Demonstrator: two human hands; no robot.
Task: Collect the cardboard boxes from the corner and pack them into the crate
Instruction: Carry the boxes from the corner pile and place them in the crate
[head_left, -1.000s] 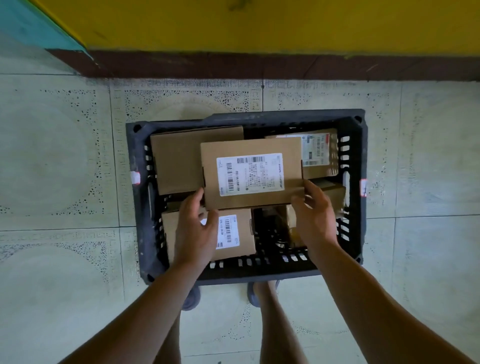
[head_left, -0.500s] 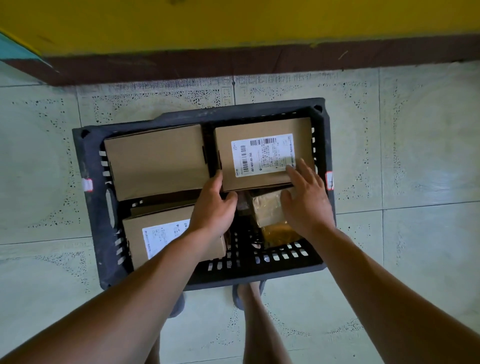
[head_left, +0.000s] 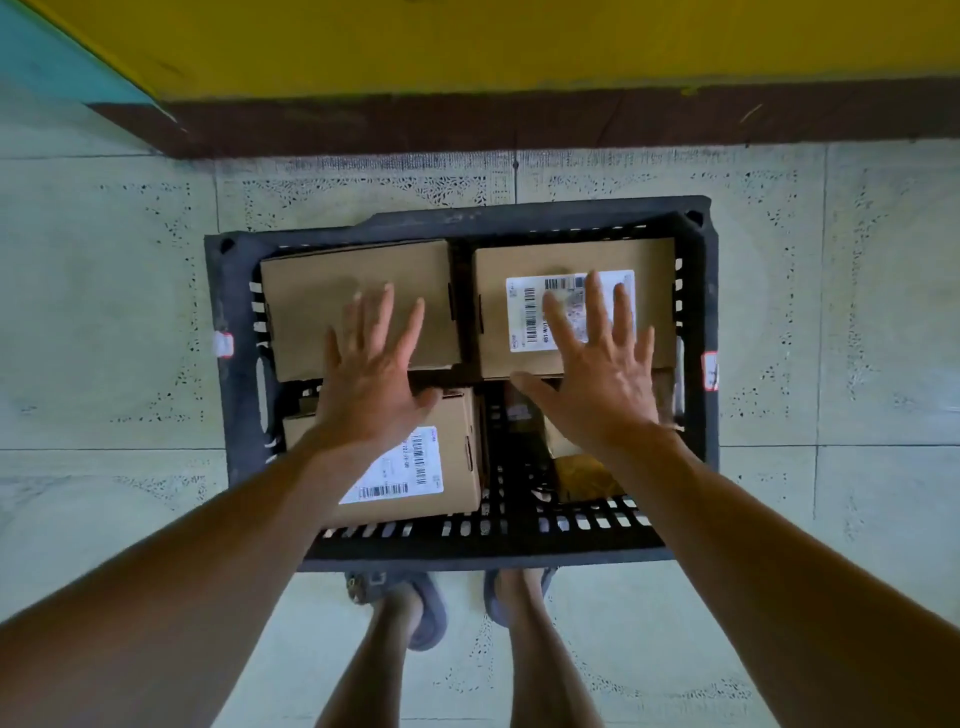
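Floor: pale tiles; the crate stands on them, near the dark skirting.
Crate: black and slotted, just ahead of the person's feet.
Boxes: three show on top: far-left box, far-right box with a label, and near-left box. The far two lie with their long axis left to right.
Hands: left hand over the far-left box's near edge, right hand over the far-right box. Both are spread flat with straight fingers and grip nothing. Blur hides whether they press the lids.
Gap: the near-right corner sits low and holds something brownish, hard to make out. It lies under the right wrist, so I judge the right hand is nearer for filling it.
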